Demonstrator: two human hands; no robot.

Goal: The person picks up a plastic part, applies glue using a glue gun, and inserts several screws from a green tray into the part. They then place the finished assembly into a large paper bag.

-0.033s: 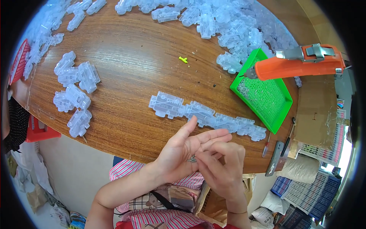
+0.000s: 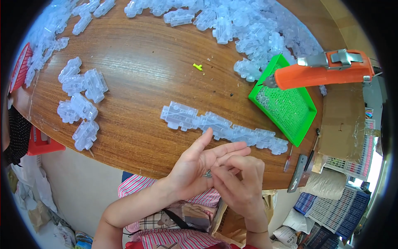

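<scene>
My left hand is turned palm up, its thumb raised and its fingers stretched out. A few small metal screws lie on that palm. Over them my right hand is closed in a pinch, fingertips at the screws; what is between the fingertips is hidden. Just beyond my hands, a row of clear plastic housings lies side by side on the brown wooden table. An orange electric screwdriver hangs at the right, its tip over a green tray with loose screws inside.
Clear housings are heaped along the far edge, and a smaller group sits at the left. A yellow plastic piece lies mid-table. A red-handled screwdriver and a grey bar-shaped object are near the right edge.
</scene>
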